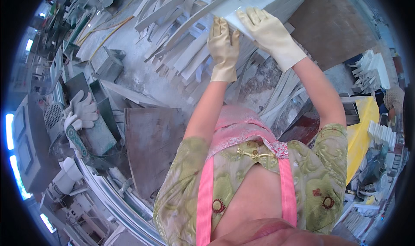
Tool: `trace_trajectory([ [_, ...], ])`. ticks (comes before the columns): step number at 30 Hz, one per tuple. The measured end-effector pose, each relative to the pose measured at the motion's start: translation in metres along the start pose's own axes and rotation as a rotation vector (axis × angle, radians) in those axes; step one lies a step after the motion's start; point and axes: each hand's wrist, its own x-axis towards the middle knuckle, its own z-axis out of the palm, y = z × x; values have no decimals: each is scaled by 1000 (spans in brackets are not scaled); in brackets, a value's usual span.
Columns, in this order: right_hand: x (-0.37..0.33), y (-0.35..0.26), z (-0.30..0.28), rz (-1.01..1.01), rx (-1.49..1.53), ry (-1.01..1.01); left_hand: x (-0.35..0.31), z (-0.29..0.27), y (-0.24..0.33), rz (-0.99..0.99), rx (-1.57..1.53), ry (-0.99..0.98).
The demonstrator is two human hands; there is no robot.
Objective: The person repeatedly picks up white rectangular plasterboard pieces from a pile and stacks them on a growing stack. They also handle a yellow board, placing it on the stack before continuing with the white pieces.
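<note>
Both my hands wear cream rubber gloves and reach forward to a stack of pale, white slabs [283, 6]. My right hand [271, 35] lies over the near edge of the stack's top, its fingers stretched out and slightly spread. Just left of it, my left hand [224, 49] is upright against the slab's corner, fingers extended and thumb apart. Neither glove is seen wrapped round anything. What the left fingertips touch is partly hidden. Long, thin white offcut strips [190, 60] lie in a heap left of and below my left hand.
At left, grey work gloves [82, 109] rest on a dusty green machine [97, 135]. A brown board [149, 144] stands near my left side, another brown sheet [333, 25] lies far right. Close to my right arm is a yellow panel [362, 133]. A yellow hose [103, 40] crosses the floor.
</note>
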Motion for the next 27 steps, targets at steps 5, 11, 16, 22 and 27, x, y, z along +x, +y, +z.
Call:
trace_trajectory([
  [5,2,3,-7,13,9,-3,0,0,-2,20,-21,15],
  [11,-17,8,-36,406,163,-11,3,0,0,24,-4,35],
  [16,-63,7,-37,1129,1444,366,3,-23,5,127,97,-1],
  [22,-116,-2,-12,1673,1950,786,-75,-72,18,142,-321,-381],
  [27,-71,52,26,1332,1836,923,-122,-99,7,-694,-489,-826],
])
